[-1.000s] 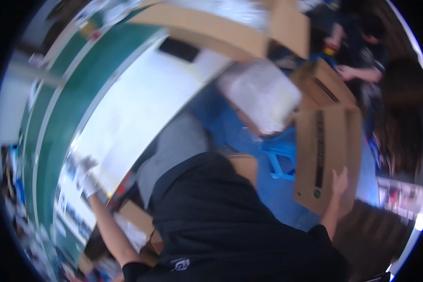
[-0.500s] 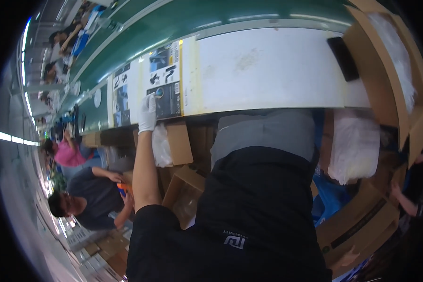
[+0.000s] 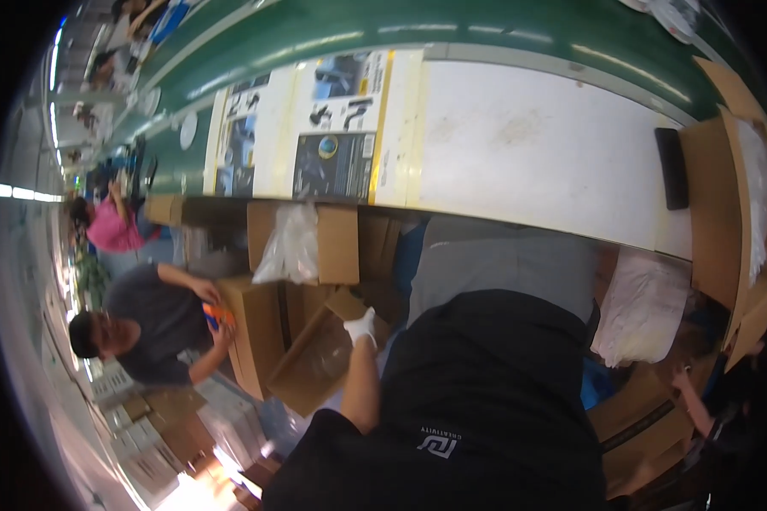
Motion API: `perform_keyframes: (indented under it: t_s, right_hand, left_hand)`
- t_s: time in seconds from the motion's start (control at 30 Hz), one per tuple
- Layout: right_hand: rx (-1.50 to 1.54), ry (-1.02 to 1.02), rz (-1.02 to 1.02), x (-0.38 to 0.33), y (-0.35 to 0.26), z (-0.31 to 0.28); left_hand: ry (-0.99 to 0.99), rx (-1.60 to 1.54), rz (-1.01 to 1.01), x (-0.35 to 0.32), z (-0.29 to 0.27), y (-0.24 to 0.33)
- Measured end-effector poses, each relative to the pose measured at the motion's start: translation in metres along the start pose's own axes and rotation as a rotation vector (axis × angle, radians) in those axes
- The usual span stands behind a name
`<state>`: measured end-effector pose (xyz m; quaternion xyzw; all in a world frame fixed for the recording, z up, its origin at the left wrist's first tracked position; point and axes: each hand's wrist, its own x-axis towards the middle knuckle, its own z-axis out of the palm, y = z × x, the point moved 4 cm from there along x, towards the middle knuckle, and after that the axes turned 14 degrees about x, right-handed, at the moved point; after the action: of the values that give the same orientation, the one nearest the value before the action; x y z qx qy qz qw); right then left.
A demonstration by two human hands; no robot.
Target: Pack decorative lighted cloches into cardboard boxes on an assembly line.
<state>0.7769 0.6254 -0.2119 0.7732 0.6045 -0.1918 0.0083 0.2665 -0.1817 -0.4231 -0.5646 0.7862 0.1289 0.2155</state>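
My left hand (image 3: 360, 328), in a white glove, is low on the left beside my body, at the edge of an open cardboard box (image 3: 307, 370) with clear plastic inside. Its fingers look bunched; whatever they grip is too blurred to make out. A skin-coloured blur by my shirt at the lower right seems to be my right hand (image 3: 639, 477), its fingers smeared. Above, on the white worktop (image 3: 520, 162), lie flat printed packages, one with a dark panel (image 3: 334, 166) and a yellow edge. No hand touches them.
A green conveyor (image 3: 383, 30) runs behind the worktop. A black flat object (image 3: 671, 169) lies near a tall open carton (image 3: 716, 204) at right. A plastic bag (image 3: 291, 247) hangs from a box below the worktop. A co-worker (image 3: 158, 324) at left holds something orange and blue.
My left hand has left the printed package on the worktop and come down to the open box beside me. The view has turned, so the worktop sits further right.
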Motion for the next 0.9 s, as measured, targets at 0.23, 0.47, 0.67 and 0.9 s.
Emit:
perform_keyframes:
  t_s: [0.23,0.47,0.67,0.9]
  right_hand:
    - [-0.087,-1.128,-0.497,-0.062,-0.324,0.097]
    - [-0.497,-1.299,-1.425,-0.281,-0.504,0.2]
    - [-0.614,-1.22,-1.869,-0.336,-0.579,0.227]
    - [-0.618,-1.493,-2.416,-0.489,-0.608,0.197]
  left_hand:
    - [-0.013,-0.133,-0.034,0.005,0.025,-0.025]
    - [0.072,-0.174,0.202,-0.055,-0.046,-0.063]
    - [-0.023,-0.498,0.079,-0.135,-0.191,-0.097]
    - [0.038,-0.452,1.031,-0.108,-0.27,-0.03]
